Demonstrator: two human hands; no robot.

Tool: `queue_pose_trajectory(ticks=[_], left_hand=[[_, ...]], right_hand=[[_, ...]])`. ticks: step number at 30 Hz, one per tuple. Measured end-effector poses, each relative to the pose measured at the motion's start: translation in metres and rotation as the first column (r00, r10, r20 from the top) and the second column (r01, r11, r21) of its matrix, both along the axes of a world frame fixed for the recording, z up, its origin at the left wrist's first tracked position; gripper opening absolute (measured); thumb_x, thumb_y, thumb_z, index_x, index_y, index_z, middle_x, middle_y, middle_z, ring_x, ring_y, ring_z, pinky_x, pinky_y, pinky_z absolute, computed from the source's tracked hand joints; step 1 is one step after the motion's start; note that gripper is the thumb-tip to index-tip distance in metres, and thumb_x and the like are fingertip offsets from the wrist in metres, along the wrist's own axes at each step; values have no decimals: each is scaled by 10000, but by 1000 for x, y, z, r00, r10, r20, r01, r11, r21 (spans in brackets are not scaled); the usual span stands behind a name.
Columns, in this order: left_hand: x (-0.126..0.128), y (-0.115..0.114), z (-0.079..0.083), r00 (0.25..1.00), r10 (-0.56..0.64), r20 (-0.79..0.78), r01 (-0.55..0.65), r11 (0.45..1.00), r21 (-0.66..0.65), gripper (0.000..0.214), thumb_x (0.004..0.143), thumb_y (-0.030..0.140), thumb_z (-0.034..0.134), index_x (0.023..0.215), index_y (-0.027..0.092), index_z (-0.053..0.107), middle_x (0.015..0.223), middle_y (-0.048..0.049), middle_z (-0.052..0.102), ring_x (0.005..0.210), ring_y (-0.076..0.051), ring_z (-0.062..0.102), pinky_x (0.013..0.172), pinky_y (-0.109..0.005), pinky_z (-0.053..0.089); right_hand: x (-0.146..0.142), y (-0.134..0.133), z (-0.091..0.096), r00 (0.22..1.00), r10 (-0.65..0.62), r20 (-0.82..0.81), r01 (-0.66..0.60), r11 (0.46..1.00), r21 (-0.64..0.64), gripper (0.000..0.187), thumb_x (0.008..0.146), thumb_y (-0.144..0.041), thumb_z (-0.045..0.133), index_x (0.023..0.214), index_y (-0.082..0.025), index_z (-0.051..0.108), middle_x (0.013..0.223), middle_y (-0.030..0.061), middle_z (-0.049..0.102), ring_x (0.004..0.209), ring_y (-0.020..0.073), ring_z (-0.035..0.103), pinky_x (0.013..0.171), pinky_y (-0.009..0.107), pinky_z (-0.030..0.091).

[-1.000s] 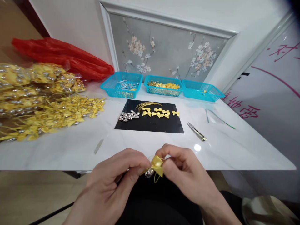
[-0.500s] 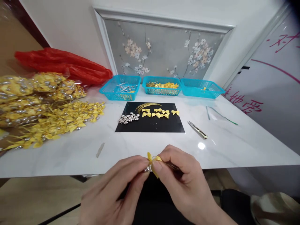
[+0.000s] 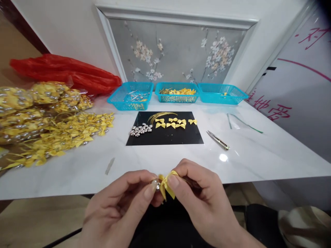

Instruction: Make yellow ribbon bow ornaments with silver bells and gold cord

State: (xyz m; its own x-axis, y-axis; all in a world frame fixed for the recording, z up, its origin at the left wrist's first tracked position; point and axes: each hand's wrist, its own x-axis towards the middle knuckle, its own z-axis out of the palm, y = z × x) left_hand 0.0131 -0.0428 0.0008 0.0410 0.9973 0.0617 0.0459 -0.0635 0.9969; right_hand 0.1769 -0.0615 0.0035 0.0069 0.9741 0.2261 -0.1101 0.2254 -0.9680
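Yellow bow ornaments (image 3: 74,134) are piled loosely at the left of the white marbled table (image 3: 85,175), beside full clear plastic bags (image 3: 23,119); behind these a red plastic bag (image 3: 64,70) is laid. At the near edge, a shiny silver bead (image 3: 158,187) is pinched between the thumb and fingers of the left hand (image 3: 116,210). Just beside it, in front of the black mat (image 3: 165,138), a yellow satin bow (image 3: 164,184) is gripped by the thumb and forefinger of the right hand (image 3: 204,196); whether bead and bow are joined cannot be told. On the mat, loose silver beads (image 3: 141,130), gold cords (image 3: 162,114) and small yellow bows (image 3: 170,125) are set out from left to right. Farther right, thread snips (image 3: 218,140) are left lying near the mat.

Both held pieces are judged very light. The bead, probably hard and slippery, is best taken across its sides with the fingertips; the bow, soft and easily creased, is best held at its knot, so that its loops are not crushed.
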Motion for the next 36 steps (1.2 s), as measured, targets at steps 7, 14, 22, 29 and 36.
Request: queue_pose_trajectory(ticks=[7, 14, 22, 29, 36], left_hand=[[-1, -1, 2, 994, -81, -78, 86, 994, 67, 46, 838, 318, 728, 855, 287, 757, 683, 30, 717, 600, -117, 668, 601, -140, 589], [5, -3, -3, 973, 24, -229, 37, 965, 260, 203, 784, 181, 749, 919, 333, 743, 919, 41, 754, 798, -155, 723, 730, -181, 607], [-2, 3, -3, 850, 30, -526, 186, 917, 353, 178, 893, 209, 637, 1014, 336, 667, 780, 69, 757, 613, -110, 712, 641, -153, 566], [6, 6, 0, 982, -167, -82, 168, 986, -2, 79, 934, 329, 612, 897, 281, 663, 624, 56, 668, 547, -115, 644, 538, -161, 549], [-3, 9, -9, 975, -207, 84, 218, 964, -154, 116, 812, 277, 777, 916, 278, 727, 725, 38, 728, 621, -107, 676, 599, -143, 569]], right_hand=[[-1, -1, -5, 994, -40, 103, 36, 999, 35, 206, 971, -251, 549, 782, -192, 608, 717, -23, 539, 568, 93, 451, 513, 243, 360], [-5, 1, -6, 977, -124, 175, 104, 988, 116, 190, 936, -201, 553, 750, -182, 587, 671, -29, 490, 551, 91, 427, 494, 235, 340], [-7, 2, -11, 957, -186, 225, 140, 969, 205, 179, 936, -149, 550, 770, -184, 609, 680, -25, 528, 581, 89, 470, 525, 215, 376], [-8, 5, -21, 936, -204, 286, 149, 968, 202, 183, 940, -152, 542, 774, -171, 617, 685, -9, 527, 575, 99, 485, 514, 225, 378], [-11, 5, -23, 938, -189, 290, 141, 974, 177, 179, 947, -162, 536, 792, -172, 627, 701, 3, 541, 589, 111, 513, 526, 236, 401]])
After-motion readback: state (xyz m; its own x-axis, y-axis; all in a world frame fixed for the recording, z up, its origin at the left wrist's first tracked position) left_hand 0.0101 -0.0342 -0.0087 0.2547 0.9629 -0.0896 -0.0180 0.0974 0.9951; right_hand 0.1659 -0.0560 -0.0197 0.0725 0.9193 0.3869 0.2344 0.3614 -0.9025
